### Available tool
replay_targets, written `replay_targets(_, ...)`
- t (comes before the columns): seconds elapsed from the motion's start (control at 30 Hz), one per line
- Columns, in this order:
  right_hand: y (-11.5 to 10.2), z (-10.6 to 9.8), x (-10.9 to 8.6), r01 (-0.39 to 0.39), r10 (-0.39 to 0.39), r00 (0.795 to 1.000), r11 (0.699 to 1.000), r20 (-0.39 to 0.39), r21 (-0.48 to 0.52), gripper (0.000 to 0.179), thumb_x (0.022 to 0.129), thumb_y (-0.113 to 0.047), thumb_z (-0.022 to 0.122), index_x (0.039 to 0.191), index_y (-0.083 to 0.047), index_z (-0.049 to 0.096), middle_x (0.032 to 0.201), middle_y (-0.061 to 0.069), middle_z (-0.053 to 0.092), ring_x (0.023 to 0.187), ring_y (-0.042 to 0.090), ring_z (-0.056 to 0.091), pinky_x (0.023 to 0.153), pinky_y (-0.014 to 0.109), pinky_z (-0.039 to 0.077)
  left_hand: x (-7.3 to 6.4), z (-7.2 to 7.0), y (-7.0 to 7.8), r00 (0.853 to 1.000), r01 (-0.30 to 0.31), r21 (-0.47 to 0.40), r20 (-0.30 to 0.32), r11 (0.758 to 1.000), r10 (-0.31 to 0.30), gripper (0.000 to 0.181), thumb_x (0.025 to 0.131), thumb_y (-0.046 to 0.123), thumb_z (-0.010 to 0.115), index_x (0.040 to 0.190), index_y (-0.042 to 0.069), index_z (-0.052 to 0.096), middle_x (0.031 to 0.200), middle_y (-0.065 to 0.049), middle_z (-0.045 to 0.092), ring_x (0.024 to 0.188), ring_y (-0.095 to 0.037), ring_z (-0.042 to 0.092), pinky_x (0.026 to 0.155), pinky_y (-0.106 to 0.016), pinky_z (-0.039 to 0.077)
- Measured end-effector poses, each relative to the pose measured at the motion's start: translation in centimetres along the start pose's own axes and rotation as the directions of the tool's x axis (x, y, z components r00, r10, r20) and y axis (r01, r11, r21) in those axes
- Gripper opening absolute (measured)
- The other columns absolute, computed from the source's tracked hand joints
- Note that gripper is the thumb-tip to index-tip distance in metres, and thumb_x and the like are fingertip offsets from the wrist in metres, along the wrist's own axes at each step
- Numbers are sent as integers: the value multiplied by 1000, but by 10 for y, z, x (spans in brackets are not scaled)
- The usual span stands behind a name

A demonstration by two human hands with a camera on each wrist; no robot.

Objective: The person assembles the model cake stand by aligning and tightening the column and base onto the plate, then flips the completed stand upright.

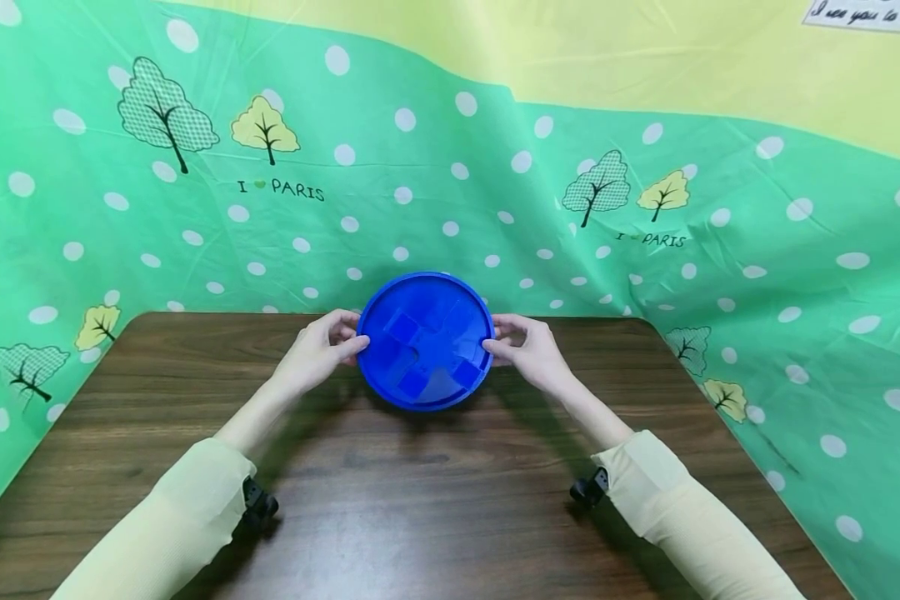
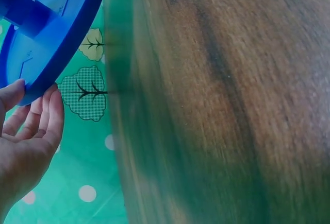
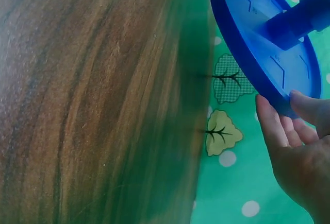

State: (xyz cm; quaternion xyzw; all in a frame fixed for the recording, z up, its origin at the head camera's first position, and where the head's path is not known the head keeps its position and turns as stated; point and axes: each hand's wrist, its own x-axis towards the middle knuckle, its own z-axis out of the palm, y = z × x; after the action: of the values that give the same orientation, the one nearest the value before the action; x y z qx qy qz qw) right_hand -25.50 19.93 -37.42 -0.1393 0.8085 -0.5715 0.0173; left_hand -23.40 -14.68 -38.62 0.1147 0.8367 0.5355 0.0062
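Observation:
A round blue plastic disc (image 1: 450,325) with a raised rim is held up at the table's far edge, its face tilted toward the head camera. Both wrist views show a short blue post (image 3: 296,20) standing out from the disc's middle. At the disc's left edge my left hand (image 1: 318,348) pinches the rim, thumb on the near face and fingers behind. My right hand (image 1: 531,350) grips the opposite edge the same way. In the left wrist view the left fingers (image 2: 49,116) curl up under the rim.
Below the disc is a dark wood-grain table (image 1: 420,517). A green and yellow cloth (image 1: 435,183) with white dots and printed trees hangs behind and at both sides. Small black devices (image 1: 258,504) sit at the cuffs of both pale sleeves (image 1: 165,517).

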Motion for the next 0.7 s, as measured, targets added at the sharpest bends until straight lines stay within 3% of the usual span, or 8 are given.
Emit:
replay_targets(0.17,-2,-1,1,32,-32,999,999,-40,-6,41,92,1,74,131,7,64,111,31,67,81,9,74,81,52,62,0,-1,3,999,-14,-3,-38,1000,14,40,102,21,66,137,5,59,109,-19,72,92,-22,73,88,-51,62)
replay_targets(0.4,-5,-4,-1,58,-66,992,996,-110,-69,38,90,-2,78,125,5,67,106,22,68,79,6,72,79,47,64,0,-1,10,996,-31,33,-78,999,34,38,101,23,68,133,5,60,112,-17,70,100,-37,72,86,-49,62)
replay_targets(0.7,-10,-8,-6,99,-116,985,987,-127,-131,34,87,-5,82,118,-2,70,104,19,72,83,14,74,70,23,60,-2,-2,16,994,-54,39,-91,998,57,31,100,19,69,127,5,63,112,-15,71,100,-27,69,83,-30,62)
